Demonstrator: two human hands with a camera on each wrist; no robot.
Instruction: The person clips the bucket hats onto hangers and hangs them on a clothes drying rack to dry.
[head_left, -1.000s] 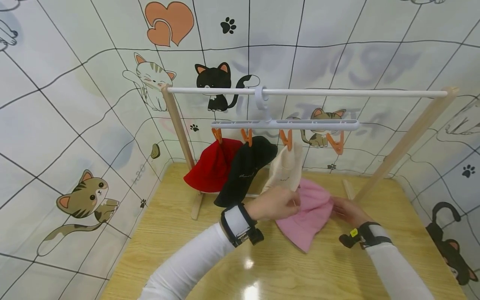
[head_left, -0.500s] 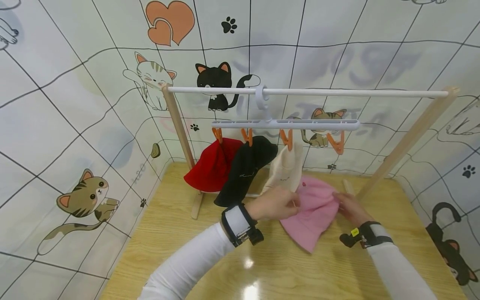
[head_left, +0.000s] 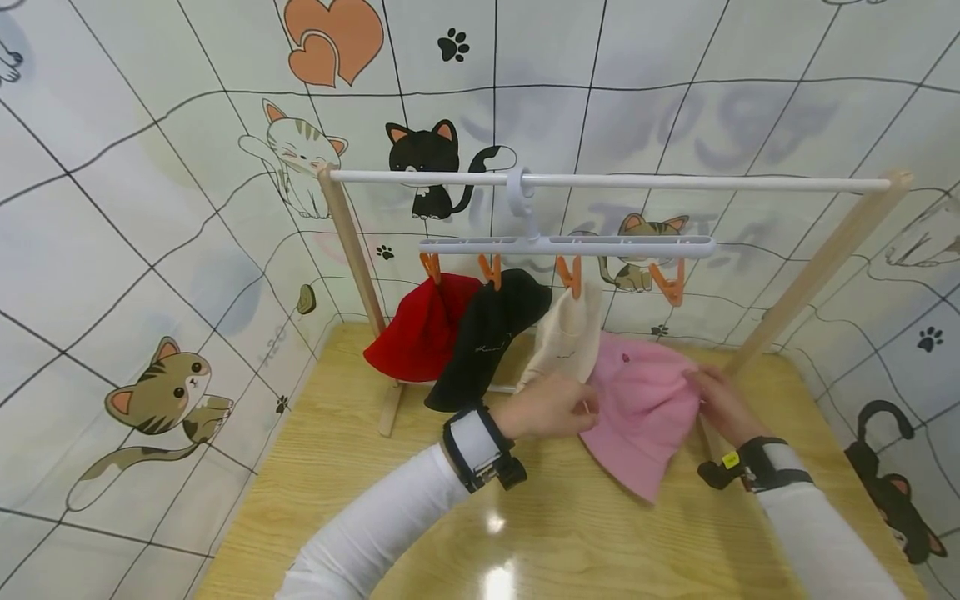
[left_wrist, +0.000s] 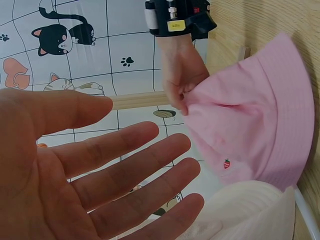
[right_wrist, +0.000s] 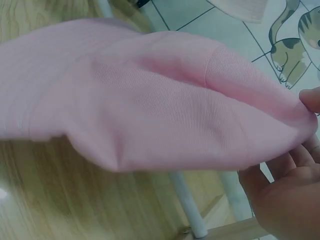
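A pink hat [head_left: 641, 408] hangs above the wooden table, held up by its right edge. My right hand [head_left: 716, 400] pinches that edge between thumb and fingers [right_wrist: 300, 165]. The left hand [head_left: 558, 407] is beside the hat's left side. In the left wrist view its palm and straight fingers [left_wrist: 125, 165] are spread and hold nothing, with the pink hat [left_wrist: 260, 115] a little way off. Whether they touch the fabric is unclear. The hat has a tiny strawberry mark [left_wrist: 227, 163].
A white clip hanger [head_left: 566, 246] hangs from a white rail [head_left: 600, 181] on wooden legs. Orange clips hold a red hat [head_left: 423, 329], a black hat [head_left: 487, 337] and a cream hat [head_left: 566, 337]. The rightmost clip [head_left: 670, 286] holds nothing. Cat-patterned walls close in the table [head_left: 337, 467].
My right hand has raised the pink hat off the table and carried it up and to the right. The left hand has stayed almost where it was.
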